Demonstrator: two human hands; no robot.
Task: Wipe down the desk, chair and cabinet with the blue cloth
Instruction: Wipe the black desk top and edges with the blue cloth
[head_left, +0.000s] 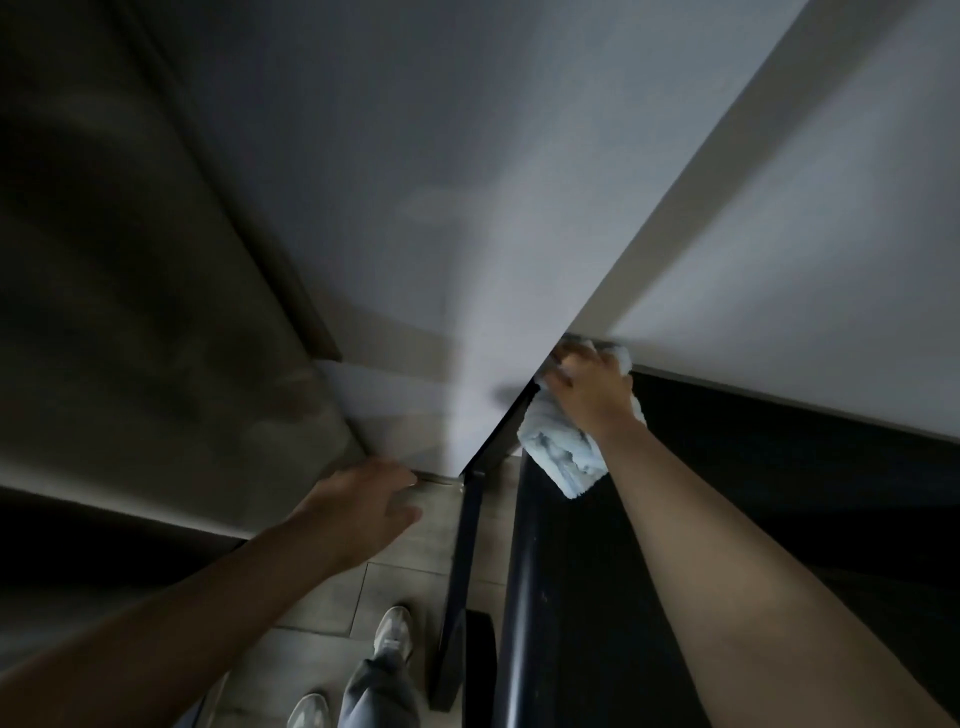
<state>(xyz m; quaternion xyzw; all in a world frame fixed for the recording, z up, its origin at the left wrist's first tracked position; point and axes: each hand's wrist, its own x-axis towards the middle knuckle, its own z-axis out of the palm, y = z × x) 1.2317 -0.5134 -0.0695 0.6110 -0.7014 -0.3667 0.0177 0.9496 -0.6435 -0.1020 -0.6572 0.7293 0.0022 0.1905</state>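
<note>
My right hand (592, 389) holds the pale blue cloth (563, 452) and presses it against the low corner of a white cabinet (415, 182), where its side edge meets a white front panel (805, 260). Part of the cloth hangs loose below my wrist. My left hand (363, 499) hovers lower left near the cabinet's bottom edge, fingers relaxed and spread, holding nothing. The desk and chair cannot be made out in this dim view.
A dark curtain or wall panel (130, 286) fills the left side. A black desk leg or frame (467, 561) and a dark surface (727, 493) stand at lower right. Grey floor tiles (332, 603) and my shoes (392, 639) show below.
</note>
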